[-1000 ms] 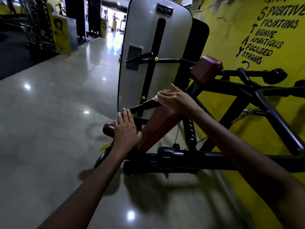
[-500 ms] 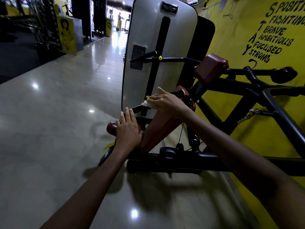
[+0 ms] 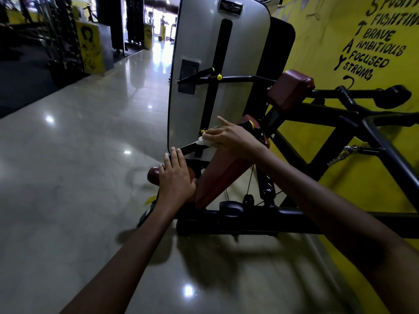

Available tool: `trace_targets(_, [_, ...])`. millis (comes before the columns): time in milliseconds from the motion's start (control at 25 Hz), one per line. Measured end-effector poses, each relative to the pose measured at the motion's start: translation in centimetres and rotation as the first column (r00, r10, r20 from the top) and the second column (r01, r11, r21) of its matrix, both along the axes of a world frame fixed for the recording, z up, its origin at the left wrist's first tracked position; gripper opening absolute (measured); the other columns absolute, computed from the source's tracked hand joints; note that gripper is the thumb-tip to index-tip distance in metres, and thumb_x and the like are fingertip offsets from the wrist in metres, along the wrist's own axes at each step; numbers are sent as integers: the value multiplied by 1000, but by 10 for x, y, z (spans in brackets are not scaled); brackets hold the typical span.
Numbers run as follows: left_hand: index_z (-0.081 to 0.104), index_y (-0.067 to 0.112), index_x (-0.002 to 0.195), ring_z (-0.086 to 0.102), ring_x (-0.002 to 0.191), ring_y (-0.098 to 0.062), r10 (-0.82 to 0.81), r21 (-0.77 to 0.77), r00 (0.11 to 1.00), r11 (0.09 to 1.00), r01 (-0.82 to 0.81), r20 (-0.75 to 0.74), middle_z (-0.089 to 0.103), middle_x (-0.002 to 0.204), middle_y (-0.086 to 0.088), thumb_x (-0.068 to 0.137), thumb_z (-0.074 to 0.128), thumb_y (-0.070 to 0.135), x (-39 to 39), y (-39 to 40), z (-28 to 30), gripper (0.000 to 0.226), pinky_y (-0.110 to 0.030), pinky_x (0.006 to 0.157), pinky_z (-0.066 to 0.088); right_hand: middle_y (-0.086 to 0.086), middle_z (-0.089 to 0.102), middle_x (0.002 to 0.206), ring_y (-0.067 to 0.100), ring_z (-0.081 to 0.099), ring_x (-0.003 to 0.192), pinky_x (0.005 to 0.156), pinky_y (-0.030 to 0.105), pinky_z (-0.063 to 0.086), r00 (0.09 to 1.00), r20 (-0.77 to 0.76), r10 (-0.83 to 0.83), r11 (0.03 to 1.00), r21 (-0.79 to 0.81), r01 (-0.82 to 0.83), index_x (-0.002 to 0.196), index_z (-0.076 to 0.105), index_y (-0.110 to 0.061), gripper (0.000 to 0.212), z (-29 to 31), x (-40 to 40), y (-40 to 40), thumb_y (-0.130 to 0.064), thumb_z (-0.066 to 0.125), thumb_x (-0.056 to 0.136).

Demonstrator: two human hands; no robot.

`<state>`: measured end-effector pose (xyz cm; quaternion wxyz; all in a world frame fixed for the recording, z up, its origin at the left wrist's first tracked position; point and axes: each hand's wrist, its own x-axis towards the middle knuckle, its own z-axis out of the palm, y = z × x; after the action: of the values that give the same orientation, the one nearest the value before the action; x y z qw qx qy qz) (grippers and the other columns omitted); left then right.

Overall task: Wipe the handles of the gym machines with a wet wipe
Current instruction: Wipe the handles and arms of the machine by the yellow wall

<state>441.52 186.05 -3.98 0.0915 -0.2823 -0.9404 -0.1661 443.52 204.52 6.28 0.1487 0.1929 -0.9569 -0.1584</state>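
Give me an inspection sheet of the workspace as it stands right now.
Surface: glossy tiled floor, light reflections.
Job's things: white wet wipe pressed on the black lower handle; upper handle untouched.
Clutter: nothing seen.
Hands: right hand holds the wipe on the handle; left hand rests flat on the maroon seat pad.
Cables: thin black cable down to a pulley.
Surroundings: grey weight-stack shroud, yellow lettered wall.

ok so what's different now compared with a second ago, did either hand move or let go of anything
The right hand has slid the wipe along the black handle, out toward its free end and closer to the left hand. It still grips the wipe around the bar. The left hand has stayed flat on the maroon pad, holding nothing. Nothing was let go.
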Motion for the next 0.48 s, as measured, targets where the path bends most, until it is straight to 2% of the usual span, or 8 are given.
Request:
trace_targets(80, [-3, 0, 148, 9, 144, -34, -4, 16, 1000, 1000, 3, 6, 2, 157, -18, 88, 51, 45, 0, 0, 1, 92, -43, 113, 20, 11, 63, 122, 23, 62, 111, 111, 42, 11, 999, -39, 9, 998, -61, -11, 122, 61, -9, 34, 10, 11, 17, -16, 55, 89])
trace_targets(200, [-2, 0, 148, 9, 143, -33, -5, 21, 1000, 1000, 5, -1, 2, 157, -18, 88, 50, 45, 0, 0, 0, 91, -43, 112, 21, 9, 60, 126, 23, 59, 114, 112, 43, 13, 999, -13, -44, 992, -117, 42, 125, 58, -9, 40, 26, 23, 43, -13, 64, 85])
trace_targets(280, [-2, 0, 148, 9, 144, -33, -1, 15, 1000, 1000, 1, -1, 2, 157, -18, 88, 50, 45, 1, 0, 0, 91, -43, 112, 21, 8, 60, 126, 22, 58, 115, 111, 41, 22, 998, 17, -58, 978, -198, 60, 124, 59, -8, 41, 33, 28, 55, -12, 65, 84])
trace_targets(400, [-1, -1, 148, 9, 143, -34, -4, 19, 1000, 1000, 4, 0, 3, 157, -18, 88, 51, 44, 0, -1, 1, 91, -43, 112, 21, 9, 63, 120, 15, 59, 108, 98, 11, 37, 996, -65, -57, 918, -395, 27, 117, 63, -1, 34, 34, 41, 65, -7, 65, 83])
trace_targets(440, [-1, -1, 148, 10, 143, -34, -4, 22, 1000, 1000, 4, -2, 4, 156, -18, 88, 52, 44, 0, -1, 1, 92, -43, 112, 21, 10, 64, 117, 10, 58, 105, 93, 5, 39, 988, -126, -86, 884, -467, 18, 114, 64, 2, 31, 32, 47, 68, -3, 64, 83])
trace_targets(480, [0, -1, 148, 10, 143, -34, -2, 23, 1000, 1000, 2, -6, 4, 156, -19, 88, 52, 44, 0, -2, 1, 92, -44, 112, 21, 11, 63, 115, 7, 56, 104, 91, 5, 41, 976, -163, -146, 845, -533, 38, 111, 64, 4, 29, 28, 52, 73, -1, 63, 83])
